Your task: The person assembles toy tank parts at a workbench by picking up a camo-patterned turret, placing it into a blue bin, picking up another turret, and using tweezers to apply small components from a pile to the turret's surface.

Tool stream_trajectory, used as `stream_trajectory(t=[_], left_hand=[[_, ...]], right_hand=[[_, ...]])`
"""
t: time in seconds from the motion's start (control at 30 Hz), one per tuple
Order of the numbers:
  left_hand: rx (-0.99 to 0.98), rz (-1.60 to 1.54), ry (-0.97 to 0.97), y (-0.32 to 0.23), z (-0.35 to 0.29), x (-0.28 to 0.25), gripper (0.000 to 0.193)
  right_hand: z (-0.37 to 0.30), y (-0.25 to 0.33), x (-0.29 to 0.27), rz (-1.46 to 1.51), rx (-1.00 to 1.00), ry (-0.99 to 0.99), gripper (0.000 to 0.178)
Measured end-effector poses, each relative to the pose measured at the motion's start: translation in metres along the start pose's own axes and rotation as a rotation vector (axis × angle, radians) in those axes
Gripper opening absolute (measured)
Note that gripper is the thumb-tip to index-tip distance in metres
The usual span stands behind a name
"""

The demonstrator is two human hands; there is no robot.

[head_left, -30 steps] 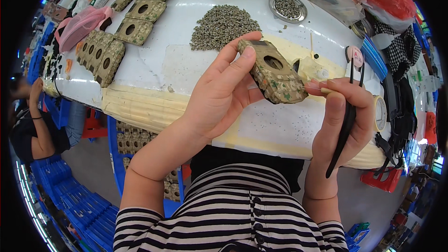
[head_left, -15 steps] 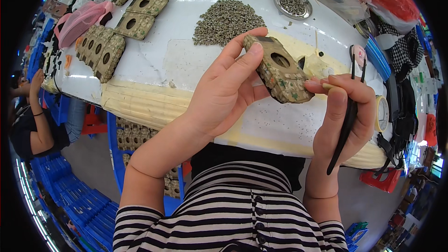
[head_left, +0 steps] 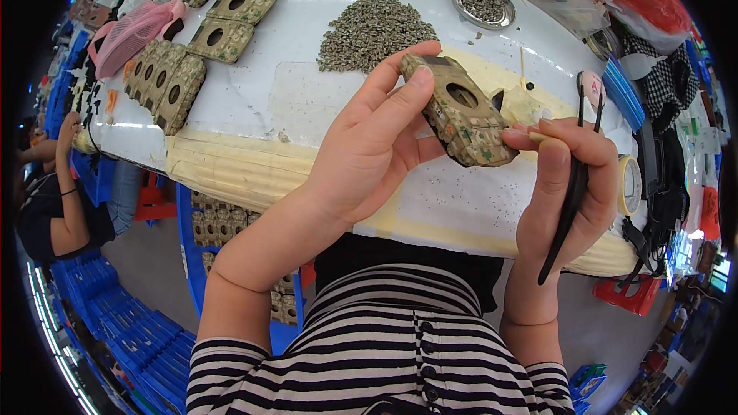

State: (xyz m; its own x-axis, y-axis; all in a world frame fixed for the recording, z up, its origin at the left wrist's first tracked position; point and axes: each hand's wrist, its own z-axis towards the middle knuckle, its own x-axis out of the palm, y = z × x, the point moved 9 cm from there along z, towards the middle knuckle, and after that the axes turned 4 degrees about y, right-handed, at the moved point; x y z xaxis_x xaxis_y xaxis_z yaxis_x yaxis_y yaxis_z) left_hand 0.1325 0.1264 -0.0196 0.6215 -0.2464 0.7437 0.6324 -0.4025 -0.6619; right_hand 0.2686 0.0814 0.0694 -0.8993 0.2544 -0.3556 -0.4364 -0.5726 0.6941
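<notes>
My left hand [head_left: 369,138] holds a camouflage-painted toy tank hull [head_left: 484,132] tilted, thumb on top and fingers beneath. The hull has a round dark hole in its upper face. In my right hand [head_left: 573,184] black tweezers [head_left: 567,223] lie across the palm, their tips apart and pointing up past the knuckles. Thumb and forefinger of that hand also pinch a thin pale stick [head_left: 538,137] beside the hull's near right end. Whether the stick's tip touches the hull is hard to make out.
A heap of small grey-green parts [head_left: 377,34] lies beyond the hull, with more in a round metal dish [head_left: 464,1]. Camouflage hulls [head_left: 165,84] stand at the left near a pink mesh item [head_left: 127,38]. A tape roll [head_left: 630,186] sits right. Another person [head_left: 65,207] is at far left.
Both hands keep nearly the same pose, and the hull has shifted up very slightly. The other person's forearm at the far left has moved a little.
</notes>
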Motion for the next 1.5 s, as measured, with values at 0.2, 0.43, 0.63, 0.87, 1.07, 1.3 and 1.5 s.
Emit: stream_trajectory(t=[0.2,0.43,0.63,0.87,1.07,1.3,1.5], left_hand=[[0.001,-0.005,0.002,0.0,0.0,0.0,0.04],[-0.003,0.022,-0.002,-0.001,0.0,0.0,0.04],[0.019,0.034,-0.011,-0.001,0.0,-0.001,0.041],[0.023,0.035,-0.021,0.0,0.002,-0.001,0.041],[0.049,0.029,-0.027,-0.004,0.001,-0.004,0.041],[0.116,-0.149,0.001,-0.009,0.004,-0.008,0.04],[0.137,-0.288,-0.009,-0.011,0.005,-0.006,0.041]], right_hand=[[0.0,0.0,-0.001,0.004,0.007,0.005,0.007],[-0.007,-0.011,-0.036,0.078,0.142,-0.274,0.011],[-0.003,-0.011,-0.054,-0.53,0.026,-0.206,0.005],[-0.001,-0.02,-0.042,-0.63,0.026,-0.084,0.011],[-0.005,-0.02,-0.046,-0.557,0.013,-0.089,0.023],[-0.02,-0.016,-0.06,-0.352,0.067,-0.237,0.084],[-0.044,0.004,-0.032,-0.173,0.106,-0.133,0.089]])
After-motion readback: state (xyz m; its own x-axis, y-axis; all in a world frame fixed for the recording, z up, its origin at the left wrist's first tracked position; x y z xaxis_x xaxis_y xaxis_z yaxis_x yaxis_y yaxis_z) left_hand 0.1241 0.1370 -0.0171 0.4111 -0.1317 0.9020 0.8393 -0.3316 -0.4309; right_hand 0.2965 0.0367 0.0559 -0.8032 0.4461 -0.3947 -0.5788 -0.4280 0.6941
